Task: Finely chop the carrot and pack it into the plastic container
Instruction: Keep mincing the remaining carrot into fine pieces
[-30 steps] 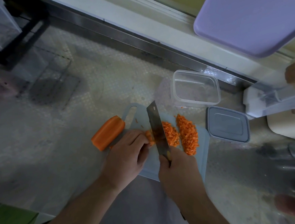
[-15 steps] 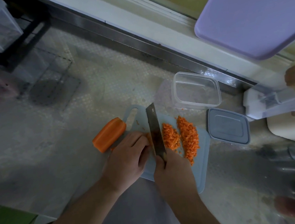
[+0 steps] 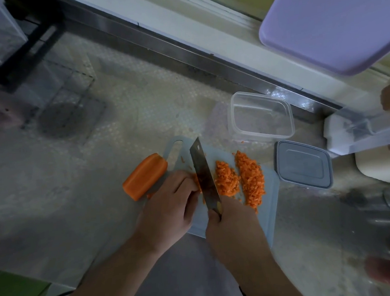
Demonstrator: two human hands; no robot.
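On the desk (image 3: 140, 119) lies a pale blue cutting board (image 3: 270, 188), and both hands work over it. The right hand (image 3: 233, 226) has its grip wrapped around the handle of a knife (image 3: 204, 175), whose broad blade points away from the person and stands on edge over the board. The left hand (image 3: 168, 203) sits just left of the blade with its fingers curled down, pinning a small bit of carrot (image 3: 198, 182) against the board right beside the knife; most of that bit is hidden under the fingers. To the right of the blade lie two rows of chopped carrot (image 3: 250, 178), side by side on the board. A thick uncut carrot piece (image 3: 144, 178) rests at the board's left edge, near the handle slot, partly on the desk. Beyond the board, near the metal rim at the back of the desk, stands a clear plastic container (image 3: 260, 115), open and with nothing visible inside. Its grey lid (image 3: 303, 163) lies flat just to the right of the board, close in front of the container. A lilac board (image 3: 333, 17) juts in at the upper right.
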